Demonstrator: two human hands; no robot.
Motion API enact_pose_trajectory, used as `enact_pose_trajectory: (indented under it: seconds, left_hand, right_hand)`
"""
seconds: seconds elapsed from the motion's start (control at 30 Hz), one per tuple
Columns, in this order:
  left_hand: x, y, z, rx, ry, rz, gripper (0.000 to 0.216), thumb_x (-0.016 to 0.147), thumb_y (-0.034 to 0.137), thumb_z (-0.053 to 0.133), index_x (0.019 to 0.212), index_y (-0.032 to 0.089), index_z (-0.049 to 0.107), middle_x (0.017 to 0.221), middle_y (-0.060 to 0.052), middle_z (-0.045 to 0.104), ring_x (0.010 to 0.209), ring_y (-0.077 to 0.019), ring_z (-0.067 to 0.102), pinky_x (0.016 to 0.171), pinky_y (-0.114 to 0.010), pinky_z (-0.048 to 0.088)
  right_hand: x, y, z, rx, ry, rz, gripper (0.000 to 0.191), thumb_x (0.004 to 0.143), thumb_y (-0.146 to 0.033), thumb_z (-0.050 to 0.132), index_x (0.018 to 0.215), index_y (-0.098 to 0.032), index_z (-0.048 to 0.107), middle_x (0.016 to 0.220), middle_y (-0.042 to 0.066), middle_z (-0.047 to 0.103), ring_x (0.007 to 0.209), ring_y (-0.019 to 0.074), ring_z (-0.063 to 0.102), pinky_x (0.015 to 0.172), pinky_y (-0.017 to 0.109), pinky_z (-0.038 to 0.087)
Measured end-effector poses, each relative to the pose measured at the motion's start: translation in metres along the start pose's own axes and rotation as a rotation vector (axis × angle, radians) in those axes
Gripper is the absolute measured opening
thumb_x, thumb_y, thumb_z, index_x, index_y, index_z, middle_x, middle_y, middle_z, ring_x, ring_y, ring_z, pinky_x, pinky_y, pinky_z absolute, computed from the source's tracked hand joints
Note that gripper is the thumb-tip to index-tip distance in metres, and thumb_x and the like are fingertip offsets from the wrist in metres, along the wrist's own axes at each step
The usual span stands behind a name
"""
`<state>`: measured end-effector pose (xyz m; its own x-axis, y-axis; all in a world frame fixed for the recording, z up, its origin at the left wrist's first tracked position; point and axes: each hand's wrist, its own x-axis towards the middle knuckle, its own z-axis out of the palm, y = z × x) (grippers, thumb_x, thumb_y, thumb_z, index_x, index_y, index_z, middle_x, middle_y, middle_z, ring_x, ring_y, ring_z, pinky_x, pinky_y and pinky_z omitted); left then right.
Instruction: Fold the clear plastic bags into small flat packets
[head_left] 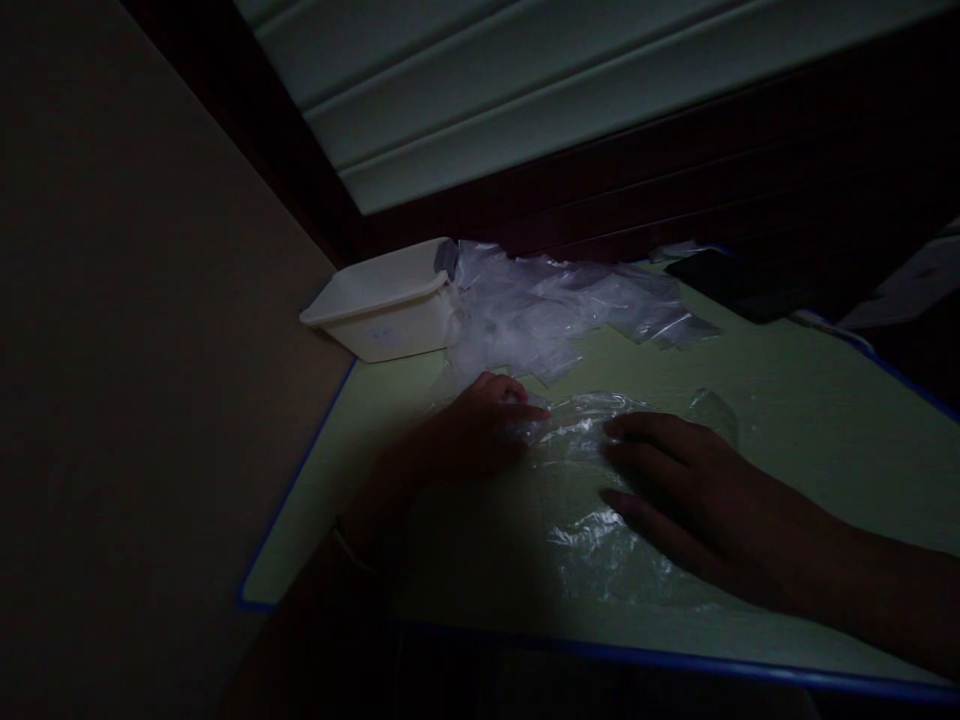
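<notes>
Clear plastic bag (pixel 600 540) lies flat, crinkled and glossy, by the desk's (pixel 787 400) near edge, its long axis roughly near-to-far. Left hand (pixel 472 435) pinches its far-left corner with curled fingers. Right hand (pixel 675 490) lies spread flat on it, gripping nothing; bag pile (pixel 540 310) and white tub (pixel 382 310) sit at the far-left corner.

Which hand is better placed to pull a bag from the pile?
Left, probably: the left hand sits close beside the pile of bags; the right hand lies flat on the clear bag, farther off.
</notes>
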<state>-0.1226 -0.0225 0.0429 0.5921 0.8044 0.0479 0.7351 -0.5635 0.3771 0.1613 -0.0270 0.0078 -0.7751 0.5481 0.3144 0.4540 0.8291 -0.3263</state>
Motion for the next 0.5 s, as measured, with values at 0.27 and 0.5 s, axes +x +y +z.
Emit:
enact_pose_trajectory:
  seconds: [0.27,0.5]
  left_hand:
    - [0.012,0.032,0.017,0.086,0.159,0.151,0.027,0.088,0.017,0.049,0.113,0.019,0.060,0.113,-0.008,0.060,0.105,-0.0212,0.052,0.093,-0.040,0.044]
    - [0.018,0.057,0.029,0.092,0.048,0.179,0.026,0.089,0.013,0.045,0.110,0.014,0.062,0.108,-0.009,0.062,0.100,-0.0194,0.055,0.092,-0.034,0.046]
  right_hand:
    - [0.000,-0.001,-0.002,0.005,-0.003,0.005,0.037,0.090,-0.036,0.053,0.121,-0.016,0.057,0.123,0.014,0.054,0.113,0.0272,0.052,0.097,0.045,0.046]
    - [0.002,-0.005,-0.005,0.019,-0.043,0.041,0.030,0.091,-0.036,0.050,0.110,-0.015,0.059,0.119,0.015,0.054,0.114,0.0259,0.051,0.100,0.044,0.044]
